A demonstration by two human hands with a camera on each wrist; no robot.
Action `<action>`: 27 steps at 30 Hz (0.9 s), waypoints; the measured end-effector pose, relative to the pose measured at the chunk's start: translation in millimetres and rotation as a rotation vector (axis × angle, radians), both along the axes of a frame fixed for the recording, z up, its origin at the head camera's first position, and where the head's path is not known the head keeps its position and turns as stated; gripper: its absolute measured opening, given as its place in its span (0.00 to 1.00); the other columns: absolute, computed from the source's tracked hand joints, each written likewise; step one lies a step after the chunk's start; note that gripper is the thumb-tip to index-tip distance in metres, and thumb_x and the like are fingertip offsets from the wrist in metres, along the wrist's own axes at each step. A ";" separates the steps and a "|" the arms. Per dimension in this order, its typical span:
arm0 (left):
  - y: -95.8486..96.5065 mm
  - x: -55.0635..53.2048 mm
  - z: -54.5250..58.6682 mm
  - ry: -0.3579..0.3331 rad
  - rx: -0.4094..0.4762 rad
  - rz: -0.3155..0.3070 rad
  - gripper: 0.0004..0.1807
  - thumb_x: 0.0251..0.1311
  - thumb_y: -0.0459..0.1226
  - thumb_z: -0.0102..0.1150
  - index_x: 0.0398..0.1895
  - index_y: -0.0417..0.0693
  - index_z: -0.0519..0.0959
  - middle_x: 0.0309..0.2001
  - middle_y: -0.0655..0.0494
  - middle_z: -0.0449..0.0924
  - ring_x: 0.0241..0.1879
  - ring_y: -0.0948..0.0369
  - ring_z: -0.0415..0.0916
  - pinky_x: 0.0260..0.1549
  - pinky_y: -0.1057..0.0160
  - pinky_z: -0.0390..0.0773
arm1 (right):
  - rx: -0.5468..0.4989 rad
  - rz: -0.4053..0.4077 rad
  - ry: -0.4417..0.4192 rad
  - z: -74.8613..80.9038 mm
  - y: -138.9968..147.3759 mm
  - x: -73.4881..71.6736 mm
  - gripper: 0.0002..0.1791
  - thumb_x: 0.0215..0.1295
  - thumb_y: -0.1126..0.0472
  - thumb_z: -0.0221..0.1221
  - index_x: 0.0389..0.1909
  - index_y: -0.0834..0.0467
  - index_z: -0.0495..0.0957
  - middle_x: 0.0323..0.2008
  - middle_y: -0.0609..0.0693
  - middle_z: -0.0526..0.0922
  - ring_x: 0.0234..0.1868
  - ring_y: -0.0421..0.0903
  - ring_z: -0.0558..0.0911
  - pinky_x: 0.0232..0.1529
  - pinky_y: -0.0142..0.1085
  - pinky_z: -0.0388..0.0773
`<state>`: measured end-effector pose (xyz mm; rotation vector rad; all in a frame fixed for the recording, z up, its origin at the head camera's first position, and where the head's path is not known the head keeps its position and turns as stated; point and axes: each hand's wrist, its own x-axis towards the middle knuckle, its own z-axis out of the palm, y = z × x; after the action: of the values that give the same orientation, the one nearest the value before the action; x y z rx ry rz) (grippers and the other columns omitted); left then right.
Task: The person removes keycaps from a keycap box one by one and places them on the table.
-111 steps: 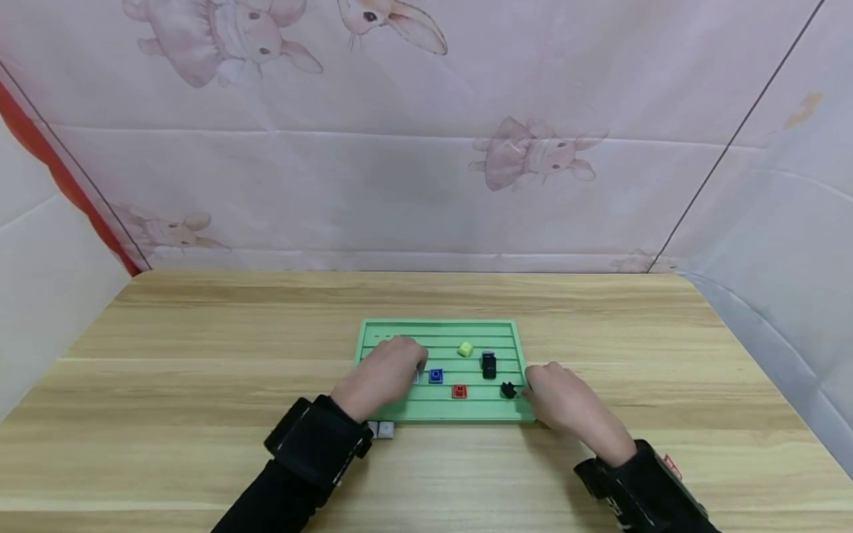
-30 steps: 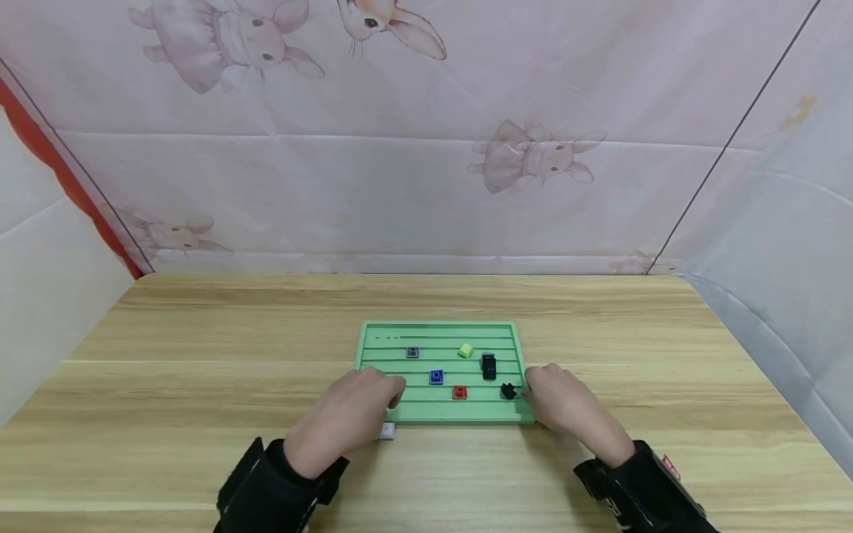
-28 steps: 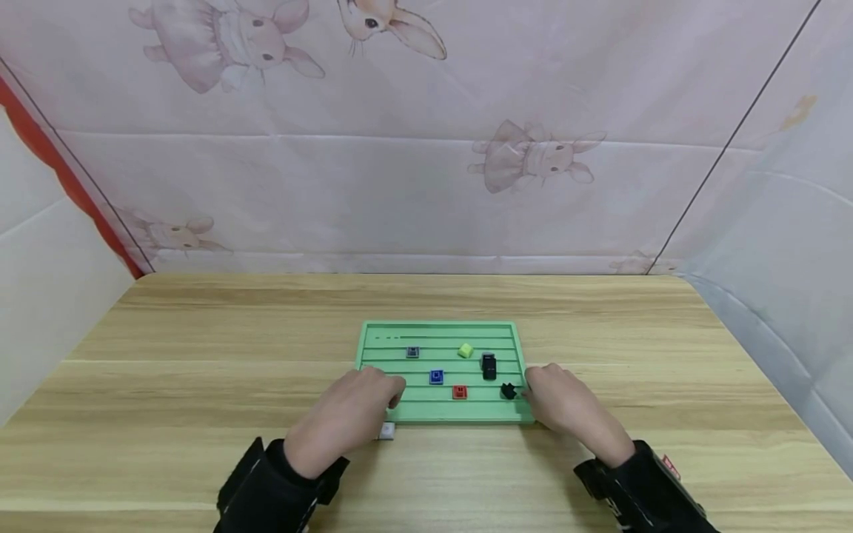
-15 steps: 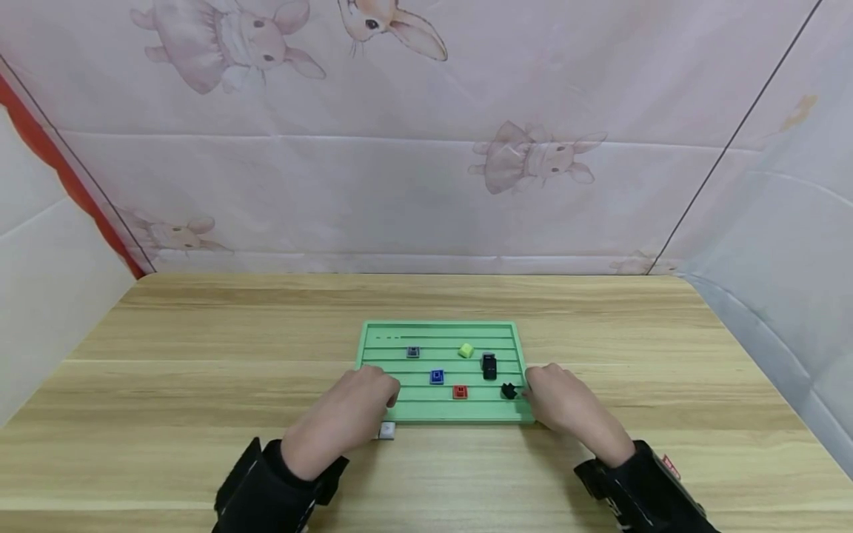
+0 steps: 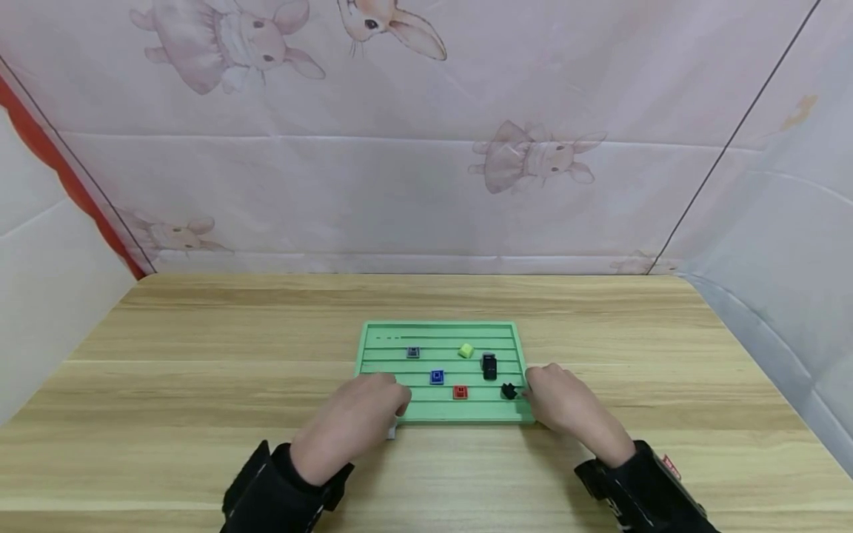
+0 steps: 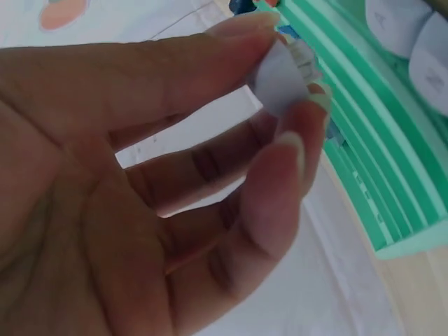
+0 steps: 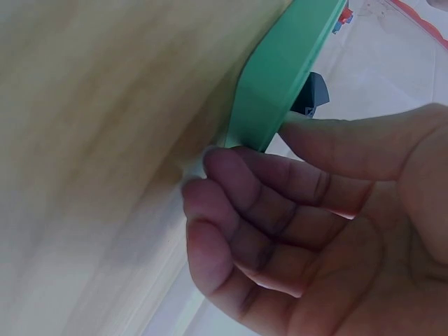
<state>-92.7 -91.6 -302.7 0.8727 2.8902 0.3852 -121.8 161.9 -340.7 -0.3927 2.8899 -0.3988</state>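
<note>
My left hand [image 5: 356,414] is at the near left corner of a green ridged board [image 5: 466,412]. Between thumb and fingers it pinches a pale grey keycap [image 6: 278,78], with a whitish translucent piece [image 6: 304,59] showing on its far side. My right hand [image 5: 563,400] grips the board's right edge, thumb at the top rim and fingers curled at the side, as the right wrist view shows. On the board stand a blue key switch [image 5: 436,377], a red key switch [image 5: 460,392] and a dark grey key switch [image 5: 413,352].
Also on the board are a yellow-green cube-like piece [image 5: 466,350], a black block [image 5: 489,366] and a small black jagged piece [image 5: 509,391] near my right thumb. Lettered pale keycaps [image 6: 428,63] sit along the board's near edge, mostly behind my left hand in the head view.
My left hand has moved from over the board's left part to its near left corner, uncovering the dark grey switch. Lately it shifted slightly right. My right hand has stayed put.
</note>
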 end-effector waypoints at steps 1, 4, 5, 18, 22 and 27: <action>0.8 -0.1 -1.2 -0.001 0.005 -0.010 0.10 0.39 0.21 0.56 0.22 0.42 0.78 0.24 0.55 0.75 0.24 0.63 0.67 0.24 0.65 0.72 | -0.002 0.000 -0.001 -0.2 0.1 0.1 0.04 0.57 0.69 0.54 0.27 0.67 0.73 0.16 0.51 0.69 0.16 0.43 0.68 0.17 0.34 0.68; 3.4 -0.3 -4.7 -0.006 0.022 -0.037 0.11 0.39 0.20 0.54 0.21 0.43 0.78 0.24 0.57 0.76 0.23 0.64 0.66 0.24 0.66 0.72 | -0.004 0.000 0.001 -0.9 0.3 0.2 0.04 0.57 0.68 0.54 0.27 0.67 0.73 0.16 0.51 0.69 0.16 0.43 0.68 0.17 0.34 0.68; 4.2 -0.5 -5.8 -0.012 0.029 -0.046 0.10 0.40 0.20 0.55 0.21 0.43 0.78 0.24 0.57 0.76 0.23 0.65 0.65 0.24 0.66 0.71 | -0.004 0.000 0.002 -1.1 0.4 0.2 0.04 0.57 0.68 0.54 0.27 0.67 0.73 0.16 0.51 0.69 0.16 0.43 0.68 0.17 0.34 0.68; 15.1 -1.2 -20.4 -0.025 0.031 -0.122 0.08 0.43 0.23 0.55 0.19 0.45 0.76 0.20 0.61 0.71 0.20 0.66 0.61 0.19 0.68 0.67 | -0.002 0.002 0.009 -2.1 0.3 0.1 0.04 0.57 0.68 0.54 0.27 0.67 0.73 0.16 0.51 0.69 0.16 0.43 0.68 0.17 0.34 0.68; 17.7 -1.8 -23.8 -0.027 0.027 -0.125 0.11 0.40 0.22 0.54 0.16 0.47 0.74 0.17 0.62 0.68 0.18 0.66 0.60 0.17 0.69 0.63 | 0.001 0.002 0.010 -1.6 0.2 0.1 0.04 0.57 0.68 0.54 0.26 0.67 0.73 0.16 0.51 0.69 0.16 0.43 0.68 0.17 0.34 0.68; 18.6 -1.2 -26.5 -0.031 0.032 -0.129 0.14 0.38 0.20 0.50 0.12 0.48 0.69 0.14 0.63 0.60 0.16 0.66 0.55 0.15 0.70 0.56 | 0.004 0.000 0.007 -1.4 0.1 0.0 0.04 0.57 0.68 0.54 0.27 0.67 0.73 0.16 0.51 0.69 0.16 0.43 0.68 0.17 0.34 0.68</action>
<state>-93.9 -73.0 -329.2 1.0418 2.7881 0.4299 -121.8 162.0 -342.1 -0.3948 2.8966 -0.3930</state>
